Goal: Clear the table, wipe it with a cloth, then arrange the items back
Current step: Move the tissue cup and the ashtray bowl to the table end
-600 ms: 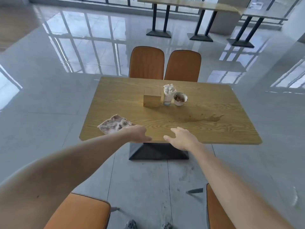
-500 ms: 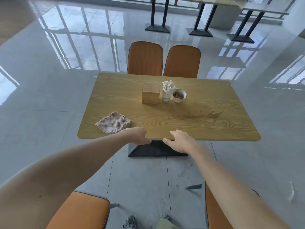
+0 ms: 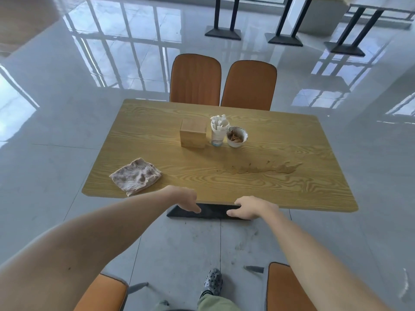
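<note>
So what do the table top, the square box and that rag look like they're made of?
Table top: wood or a wood-look laminate with a smooth matte finish, going by the bold printed-looking grain.
Square box: light wood, plain and matte, with faint grain on its faces.
Rag: soft woven cloth, pinkish-grey, rumpled and folded, probably cotton or microfibre.

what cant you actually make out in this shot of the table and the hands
All in the head view:
- Wooden box: contents hidden by its closed walls and top.
- Glass cup: white items inside too small to identify.
- Bowl: brown pieces too small to name.
- Left hand and right hand: fingertips drop past the table edge; contact unclear.
- Near chairs: cut off by the bottom edge.
</note>
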